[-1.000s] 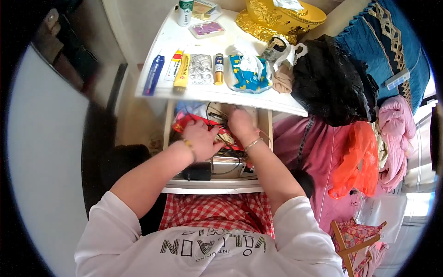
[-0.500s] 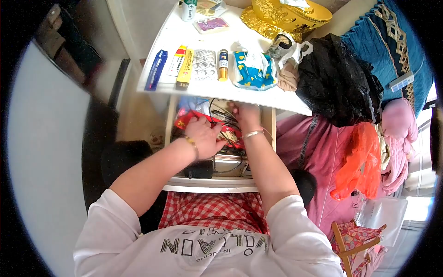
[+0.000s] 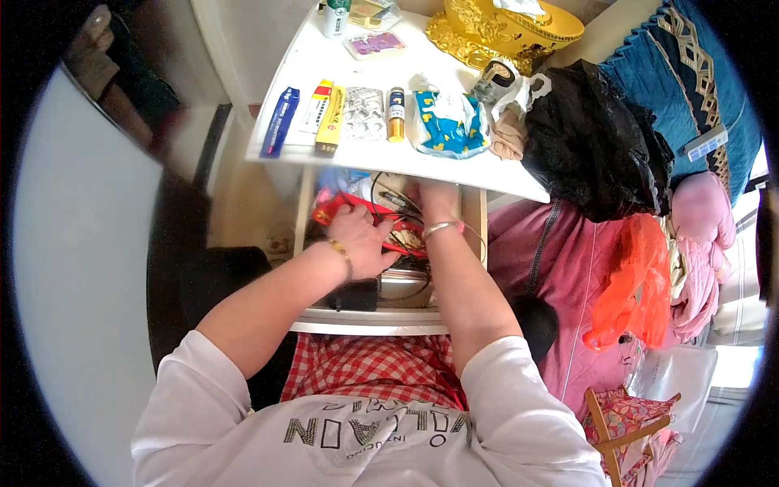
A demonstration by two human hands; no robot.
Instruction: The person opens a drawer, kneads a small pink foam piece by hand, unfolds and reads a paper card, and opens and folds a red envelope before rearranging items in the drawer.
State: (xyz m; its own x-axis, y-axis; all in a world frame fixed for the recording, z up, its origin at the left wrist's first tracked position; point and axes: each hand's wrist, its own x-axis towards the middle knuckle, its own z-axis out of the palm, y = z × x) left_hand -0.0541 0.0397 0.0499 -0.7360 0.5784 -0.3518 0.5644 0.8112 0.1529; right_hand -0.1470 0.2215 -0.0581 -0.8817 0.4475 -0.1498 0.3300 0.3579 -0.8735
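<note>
My left hand (image 3: 363, 242) lies over a red packet (image 3: 326, 213) in the open drawer (image 3: 381, 329), fingers spread across it and the thumb out to the side. Another red piece with a pale pattern (image 3: 406, 235) shows just right of those fingers. My right hand (image 3: 439, 199) reaches into the back right of the drawer, under the white tabletop's edge. Its fingers are mostly hidden there, so what they touch cannot be made out. Thin black cables (image 3: 375, 191) loop between the two hands. A black box-like item (image 3: 357, 296) sits near the drawer's front.
On the white tabletop (image 3: 373, 162) lie a blue box (image 3: 281, 122), a yellow box (image 3: 329, 130), a blister pack (image 3: 363, 114), a small tube (image 3: 396, 114) and a blue tissue pack (image 3: 450, 122). A gold ornate container (image 3: 511, 32) stands behind. Black (image 3: 592, 146) and orange bags (image 3: 633, 280) are at right.
My right hand has gone deeper under the tabletop edge, hiding its fingers. My left hand stays on the red packet. The view has shifted slightly.
</note>
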